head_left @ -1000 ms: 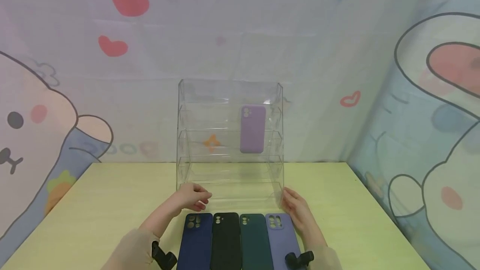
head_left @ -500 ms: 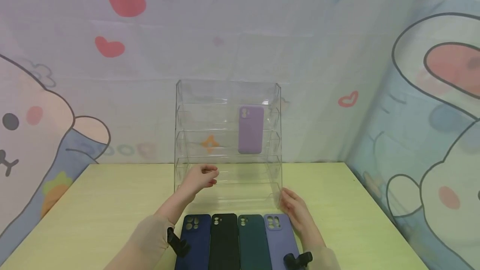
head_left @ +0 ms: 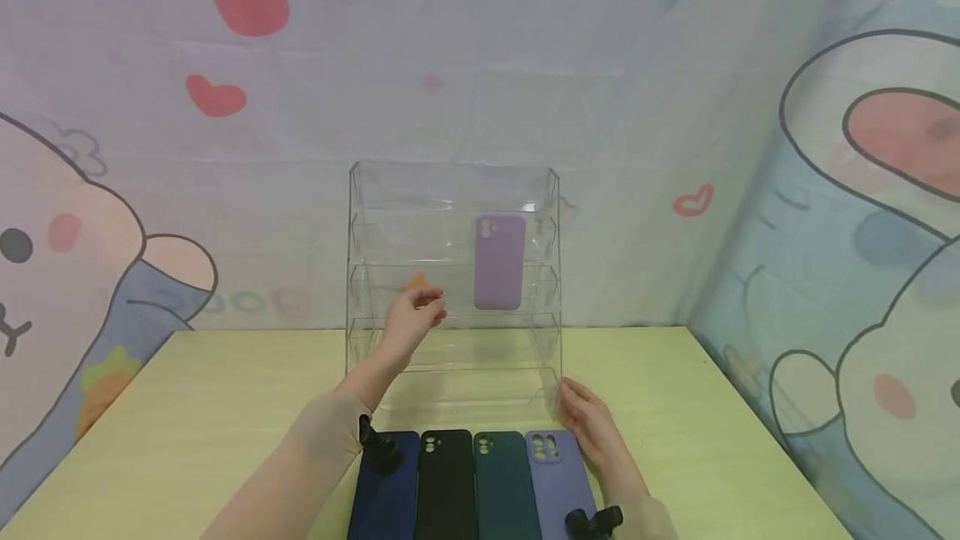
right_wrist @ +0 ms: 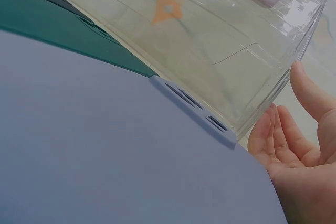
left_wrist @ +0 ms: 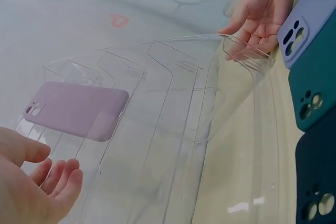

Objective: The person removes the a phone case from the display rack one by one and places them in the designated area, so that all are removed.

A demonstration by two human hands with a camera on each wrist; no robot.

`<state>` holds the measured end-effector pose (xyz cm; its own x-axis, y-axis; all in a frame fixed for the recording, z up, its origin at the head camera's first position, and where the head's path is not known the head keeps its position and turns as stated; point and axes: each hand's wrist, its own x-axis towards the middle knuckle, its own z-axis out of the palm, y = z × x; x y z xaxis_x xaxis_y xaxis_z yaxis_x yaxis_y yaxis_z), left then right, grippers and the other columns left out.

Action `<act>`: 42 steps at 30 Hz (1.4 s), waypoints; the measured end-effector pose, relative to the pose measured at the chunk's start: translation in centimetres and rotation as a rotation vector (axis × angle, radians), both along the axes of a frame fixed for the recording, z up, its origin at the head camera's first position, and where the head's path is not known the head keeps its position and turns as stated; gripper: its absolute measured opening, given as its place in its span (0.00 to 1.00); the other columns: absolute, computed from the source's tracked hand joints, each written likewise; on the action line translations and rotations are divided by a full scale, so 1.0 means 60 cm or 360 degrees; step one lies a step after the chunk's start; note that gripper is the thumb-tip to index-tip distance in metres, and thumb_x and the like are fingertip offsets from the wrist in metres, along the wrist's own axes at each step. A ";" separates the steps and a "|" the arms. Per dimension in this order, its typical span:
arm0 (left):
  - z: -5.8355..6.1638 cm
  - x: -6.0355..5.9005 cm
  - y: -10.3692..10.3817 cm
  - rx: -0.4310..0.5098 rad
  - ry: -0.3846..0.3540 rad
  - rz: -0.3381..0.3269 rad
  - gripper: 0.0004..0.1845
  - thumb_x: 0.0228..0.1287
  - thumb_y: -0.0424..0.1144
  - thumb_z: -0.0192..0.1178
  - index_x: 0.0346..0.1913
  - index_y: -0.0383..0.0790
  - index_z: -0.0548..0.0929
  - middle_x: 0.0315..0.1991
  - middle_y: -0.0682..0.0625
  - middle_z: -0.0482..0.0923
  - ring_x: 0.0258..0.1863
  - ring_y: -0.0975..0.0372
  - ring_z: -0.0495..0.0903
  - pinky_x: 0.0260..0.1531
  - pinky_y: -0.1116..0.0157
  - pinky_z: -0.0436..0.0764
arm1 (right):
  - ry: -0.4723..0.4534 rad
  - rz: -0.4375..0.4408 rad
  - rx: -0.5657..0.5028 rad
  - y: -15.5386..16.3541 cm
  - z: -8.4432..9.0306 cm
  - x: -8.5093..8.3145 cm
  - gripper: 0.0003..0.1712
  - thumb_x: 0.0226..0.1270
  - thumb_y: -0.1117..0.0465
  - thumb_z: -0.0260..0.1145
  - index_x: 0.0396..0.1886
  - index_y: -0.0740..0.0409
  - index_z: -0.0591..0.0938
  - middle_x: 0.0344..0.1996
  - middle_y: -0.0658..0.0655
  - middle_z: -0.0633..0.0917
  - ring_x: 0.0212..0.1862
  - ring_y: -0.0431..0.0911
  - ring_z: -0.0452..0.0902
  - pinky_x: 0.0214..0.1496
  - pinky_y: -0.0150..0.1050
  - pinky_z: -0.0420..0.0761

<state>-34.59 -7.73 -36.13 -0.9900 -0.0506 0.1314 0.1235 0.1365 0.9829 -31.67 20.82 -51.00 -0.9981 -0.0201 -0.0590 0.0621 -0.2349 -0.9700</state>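
- A clear acrylic tiered rack is seen standing upright on the pale green table, its stepped shelves facing the person.
- A lilac phone case is held on an upper shelf at the rack's right side, upright, camera cut-out at the top.
- The left hand is raised in front of the rack's middle shelves, left of the lilac case; its fingers are loosely curled and nothing is gripped. Whether the acrylic is touched cannot be told.
- The right hand is laid on the table at the rack's lower right corner, fingers relaxed and nearly straight, their tips at the clear edge; nothing is held.
- Four cases are lined up flat, side by side, just in front of the rack: a navy case, a black case, a dark green case and a periwinkle case, the last just beside the right hand.
- A cartoon-printed cloth backdrop is hung behind and to the sides of the table.
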 end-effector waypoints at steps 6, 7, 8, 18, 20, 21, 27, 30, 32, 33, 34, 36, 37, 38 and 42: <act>0.016 -0.018 0.013 0.0004 0.0076 0.0025 0.17 0.68 0.31 0.55 0.58 0.30 0.76 0.57 0.35 0.75 0.47 0.52 0.81 0.47 0.64 0.82 | 0.0005 0.0005 -0.0023 -0.001 0.000 0.000 0.30 0.74 0.64 0.54 0.68 0.77 0.58 0.47 0.50 0.79 0.48 0.36 0.75 0.50 0.27 0.77; 0.018 -0.021 0.015 0.0001 0.0084 0.0027 0.17 0.68 0.32 0.55 0.58 0.31 0.76 0.57 0.36 0.75 0.47 0.52 0.81 0.47 0.64 0.82 | 0.0008 0.0005 -0.0025 0.000 0.000 0.000 0.30 0.74 0.65 0.54 0.68 0.77 0.58 0.46 0.49 0.79 0.48 0.36 0.75 0.50 0.27 0.77; 0.020 -0.024 0.016 -0.0014 0.0095 0.0026 0.17 0.68 0.33 0.56 0.58 0.31 0.76 0.54 0.37 0.77 0.48 0.52 0.80 0.48 0.63 0.82 | 0.0009 0.0004 -0.0027 0.000 0.000 0.000 0.30 0.74 0.65 0.54 0.68 0.77 0.58 0.46 0.49 0.79 0.48 0.36 0.75 0.51 0.27 0.77; 0.039 -0.050 0.018 -0.0078 0.0240 0.0005 0.21 0.68 0.37 0.58 0.62 0.35 0.74 0.58 0.41 0.76 0.56 0.51 0.76 0.56 0.55 0.77 | -0.0012 -0.0009 -0.0039 0.002 0.000 0.004 0.30 0.73 0.65 0.54 0.68 0.77 0.58 0.46 0.50 0.79 0.48 0.37 0.75 0.50 0.27 0.77; 0.045 -0.055 0.021 -0.0073 0.0262 -0.0014 0.21 0.68 0.37 0.59 0.62 0.36 0.74 0.59 0.42 0.76 0.58 0.52 0.75 0.58 0.55 0.76 | -0.0003 -0.0001 -0.0032 0.003 -0.001 0.005 0.31 0.74 0.64 0.54 0.68 0.77 0.58 0.45 0.49 0.79 0.48 0.37 0.75 0.50 0.27 0.77; 0.048 -0.058 0.023 -0.0075 0.0272 -0.0025 0.22 0.68 0.38 0.59 0.62 0.37 0.73 0.59 0.42 0.75 0.58 0.52 0.75 0.58 0.55 0.76 | -0.0001 0.0001 -0.0034 0.003 -0.001 0.005 0.31 0.74 0.64 0.54 0.68 0.77 0.58 0.45 0.49 0.79 0.48 0.37 0.75 0.50 0.27 0.77; 0.067 -0.075 0.040 -0.0022 0.0305 -0.0091 0.24 0.68 0.37 0.58 0.65 0.35 0.71 0.62 0.41 0.73 0.61 0.51 0.73 0.61 0.55 0.74 | 0.0009 -0.0005 -0.0016 0.004 -0.001 0.007 0.31 0.74 0.64 0.54 0.69 0.76 0.58 0.46 0.50 0.79 0.47 0.37 0.74 0.50 0.28 0.76; 0.073 -0.083 0.047 0.0013 0.0304 -0.0080 0.24 0.67 0.36 0.59 0.65 0.36 0.71 0.62 0.42 0.73 0.60 0.52 0.74 0.59 0.57 0.76 | 0.0027 0.0000 -0.0012 0.004 -0.002 0.007 0.31 0.74 0.63 0.54 0.68 0.77 0.58 0.45 0.49 0.79 0.46 0.37 0.74 0.49 0.28 0.76; 0.077 -0.085 0.051 0.0049 0.0305 -0.0058 0.24 0.67 0.34 0.60 0.64 0.36 0.71 0.61 0.42 0.74 0.59 0.52 0.75 0.57 0.58 0.77 | 0.0032 0.0001 -0.0034 0.002 -0.001 0.007 0.31 0.73 0.63 0.55 0.68 0.77 0.59 0.44 0.49 0.79 0.45 0.37 0.75 0.49 0.28 0.77; 0.078 -0.086 0.053 0.0067 0.0310 -0.0048 0.23 0.67 0.33 0.60 0.64 0.36 0.72 0.60 0.42 0.74 0.58 0.52 0.75 0.56 0.58 0.78 | 0.0030 0.0001 -0.0044 0.001 -0.001 0.007 0.31 0.73 0.63 0.55 0.68 0.77 0.59 0.43 0.48 0.79 0.45 0.37 0.75 0.49 0.28 0.77; 0.078 -0.087 0.054 0.0087 0.0319 -0.0041 0.23 0.67 0.32 0.59 0.64 0.35 0.72 0.60 0.42 0.74 0.57 0.52 0.76 0.56 0.58 0.78 | 0.0033 0.0004 -0.0043 0.000 -0.002 0.007 0.31 0.73 0.64 0.55 0.68 0.77 0.59 0.43 0.48 0.79 0.45 0.37 0.75 0.49 0.28 0.77; 0.079 -0.087 0.057 0.0108 0.0340 -0.0027 0.22 0.67 0.32 0.59 0.63 0.35 0.73 0.59 0.42 0.75 0.57 0.52 0.76 0.56 0.59 0.78 | 0.0032 0.0005 -0.0040 -0.002 -0.002 0.007 0.30 0.74 0.64 0.54 0.68 0.77 0.59 0.43 0.48 0.79 0.45 0.37 0.75 0.49 0.28 0.77; 0.080 -0.087 0.058 0.0111 0.0351 -0.0019 0.21 0.67 0.32 0.59 0.62 0.35 0.73 0.59 0.42 0.76 0.57 0.53 0.75 0.56 0.59 0.78 | 0.0018 -0.0003 -0.0050 -0.003 -0.002 0.008 0.30 0.73 0.65 0.54 0.68 0.77 0.59 0.43 0.48 0.79 0.45 0.37 0.75 0.49 0.28 0.77; 0.080 -0.086 0.059 0.0110 0.0362 -0.0011 0.21 0.67 0.32 0.59 0.62 0.35 0.74 0.58 0.43 0.76 0.57 0.53 0.75 0.57 0.59 0.77 | 0.0015 -0.0003 -0.0043 -0.004 -0.002 0.009 0.30 0.73 0.65 0.54 0.68 0.77 0.59 0.43 0.49 0.79 0.45 0.37 0.74 0.49 0.28 0.77; 0.082 -0.087 0.061 0.0059 0.0393 0.0010 0.21 0.67 0.33 0.59 0.62 0.38 0.74 0.58 0.44 0.76 0.58 0.54 0.74 0.59 0.59 0.76 | 0.0012 0.0001 -0.0018 -0.008 -0.002 0.012 0.29 0.74 0.65 0.53 0.68 0.77 0.59 0.46 0.51 0.79 0.47 0.38 0.74 0.50 0.28 0.77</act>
<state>-39.81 -4.04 -31.18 -0.9278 -0.0658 0.3672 0.3598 0.1021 0.9274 -30.95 20.33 -51.10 -0.9985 -0.0215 -0.0511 0.0548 -0.2459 -0.9678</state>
